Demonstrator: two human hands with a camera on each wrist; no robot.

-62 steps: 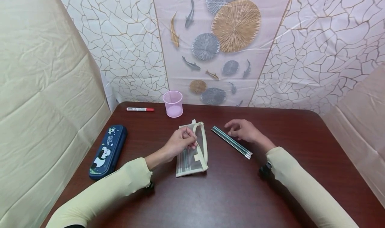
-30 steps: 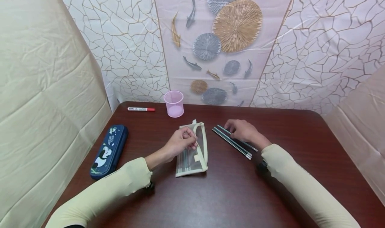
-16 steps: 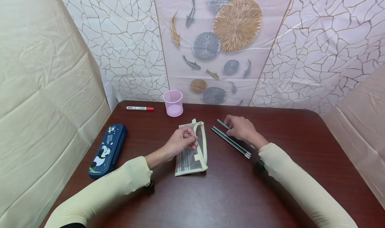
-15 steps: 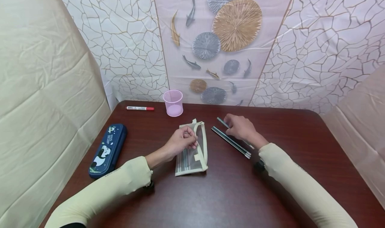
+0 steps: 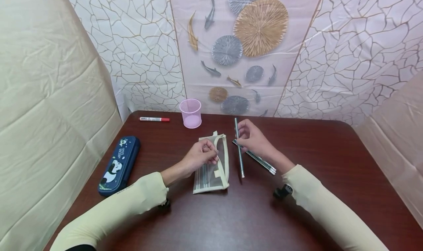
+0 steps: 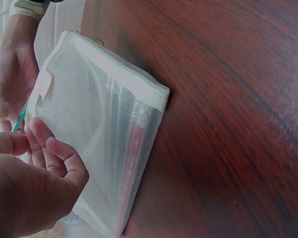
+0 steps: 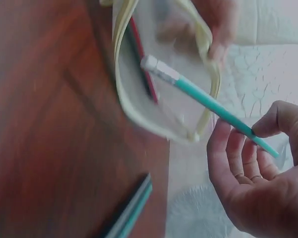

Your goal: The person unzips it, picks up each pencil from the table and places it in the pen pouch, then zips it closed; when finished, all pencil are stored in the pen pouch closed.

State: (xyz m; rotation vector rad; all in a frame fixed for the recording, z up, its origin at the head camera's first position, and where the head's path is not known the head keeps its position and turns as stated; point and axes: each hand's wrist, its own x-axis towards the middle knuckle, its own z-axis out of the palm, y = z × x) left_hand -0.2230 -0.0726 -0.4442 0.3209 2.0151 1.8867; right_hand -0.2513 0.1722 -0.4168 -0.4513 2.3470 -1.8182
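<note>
With finger and thumb my left hand (image 5: 199, 156) pinches the cream-edged rim of a see-through mesh zip pouch (image 5: 209, 183), holding its mouth apart. Through the mesh in the left wrist view, a red-and-white stick-like thing (image 6: 133, 153) shows among other long items. My right hand (image 5: 256, 139) pinches a green pencil (image 5: 240, 159) just right of the pouch. In the right wrist view the pencil's white eraser end (image 7: 150, 63) overlaps the pouch's mouth. Several more green pencils (image 5: 264, 164) lie on the table beneath the right hand, partly hidden by it.
A navy panda pencil case (image 5: 119, 166) lies at the left edge of the dark wooden table (image 5: 251, 221). Toward the back are a red-capped marker (image 5: 154, 119) and a pink mesh cup (image 5: 191, 119). Patterned cloth hangs behind the table.
The right hand has separated one green pencil from the group, lifted it and turned it nearly lengthwise beside the pouch. The left hand stays at the pouch's rim.
</note>
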